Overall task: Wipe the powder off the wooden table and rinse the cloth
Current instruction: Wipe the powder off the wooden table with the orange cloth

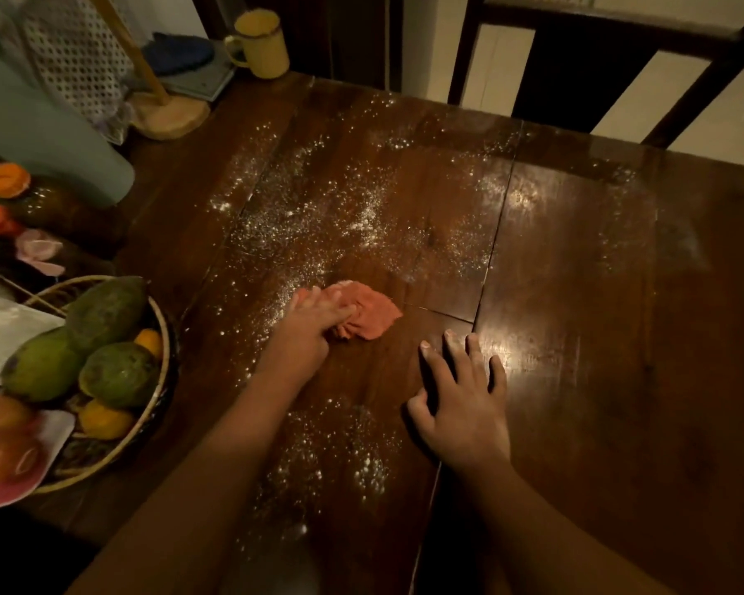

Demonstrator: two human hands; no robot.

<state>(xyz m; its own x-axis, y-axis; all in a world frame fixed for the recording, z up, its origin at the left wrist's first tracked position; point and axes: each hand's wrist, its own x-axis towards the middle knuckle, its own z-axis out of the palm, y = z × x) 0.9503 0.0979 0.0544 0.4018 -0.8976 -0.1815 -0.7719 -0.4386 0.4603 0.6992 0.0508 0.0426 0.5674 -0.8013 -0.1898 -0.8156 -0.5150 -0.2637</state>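
Your left hand (314, 326) had its fingers curled around the bunched cloth (372, 313) and pressed it on the wooden table (598, 337). Most of the powder (318, 208) lay on the far side of the cloth (one patch lay on the near side too). Your right hand (464, 397) rested flat, holding nothing.

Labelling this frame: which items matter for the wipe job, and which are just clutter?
Job: orange cloth, gripped by left hand; powder; wooden table; right hand, flat on the table.
Clutter: yellow mug; fruit basket; wooden stand; chair.
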